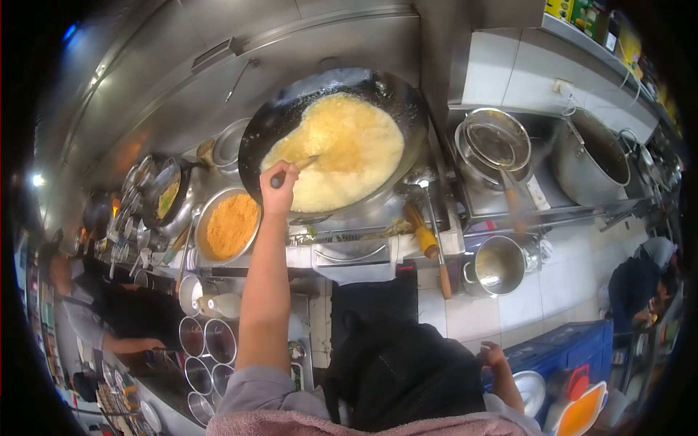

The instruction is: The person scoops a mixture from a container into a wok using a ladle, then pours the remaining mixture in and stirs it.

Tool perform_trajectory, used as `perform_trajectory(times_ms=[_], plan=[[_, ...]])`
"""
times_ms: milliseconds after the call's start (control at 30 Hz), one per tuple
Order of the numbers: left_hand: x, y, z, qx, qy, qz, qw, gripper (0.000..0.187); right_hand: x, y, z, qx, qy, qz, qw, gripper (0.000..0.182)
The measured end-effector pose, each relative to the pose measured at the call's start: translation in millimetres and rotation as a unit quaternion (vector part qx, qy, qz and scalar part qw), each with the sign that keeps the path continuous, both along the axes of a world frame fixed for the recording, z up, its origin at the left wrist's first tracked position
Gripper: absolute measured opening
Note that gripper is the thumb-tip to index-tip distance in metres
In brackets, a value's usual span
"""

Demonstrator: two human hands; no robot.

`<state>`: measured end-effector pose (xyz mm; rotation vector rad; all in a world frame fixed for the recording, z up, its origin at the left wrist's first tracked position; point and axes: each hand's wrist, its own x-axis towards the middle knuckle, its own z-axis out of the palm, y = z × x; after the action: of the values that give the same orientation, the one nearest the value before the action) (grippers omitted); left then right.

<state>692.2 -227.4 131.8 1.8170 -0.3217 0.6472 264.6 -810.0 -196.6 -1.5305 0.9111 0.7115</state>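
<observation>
My left hand (280,179) is closed around the handle of a stirring utensil (307,160), whose working end is sunk in the food and hidden. Pale yellow liquid with a browner, frothy middle (349,142) fills much of a large black wok (254,134). Just left of my forearm sits a metal bowl (201,251) of orange, crumbly food (231,227). My right hand (492,354) hangs low by my side near a blue chest (560,349), away from the wok, its fingers loosely apart with nothing seen in them.
A strainer (498,138) rests over a pot at right, beside a tall stockpot (592,160). A handled pot (496,265) and a yellow-handled tool (424,236) are near the stove's front edge. Metal cups (219,340) stand at lower left; co-workers (120,312) are at both sides.
</observation>
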Motion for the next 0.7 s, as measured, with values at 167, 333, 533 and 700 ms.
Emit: perform_trajectory(times_ms=[167,333,533,700], plan=[[-49.8,-3.1,8.2,-0.020,-0.004,-0.034,0.999,0.025,34.4,-0.8,16.6,0.020,-0.013,-0.007,1.000,0.045],[-85.3,0.4,6.6,-0.077,-0.019,-0.102,0.992,0.024,49.3,8.0,26.1,0.012,-0.025,0.030,0.999,0.046],[-116.0,12.5,14.6,-0.087,-0.048,-0.117,0.988,0.023,49.4,21.0,19.8,0.008,-0.031,0.068,0.997,0.044],[-140.3,23.2,29.0,-0.088,-0.049,-0.133,0.986,0.027,42.5,37.5,27.4,-0.066,-0.058,0.137,0.987,0.035]])
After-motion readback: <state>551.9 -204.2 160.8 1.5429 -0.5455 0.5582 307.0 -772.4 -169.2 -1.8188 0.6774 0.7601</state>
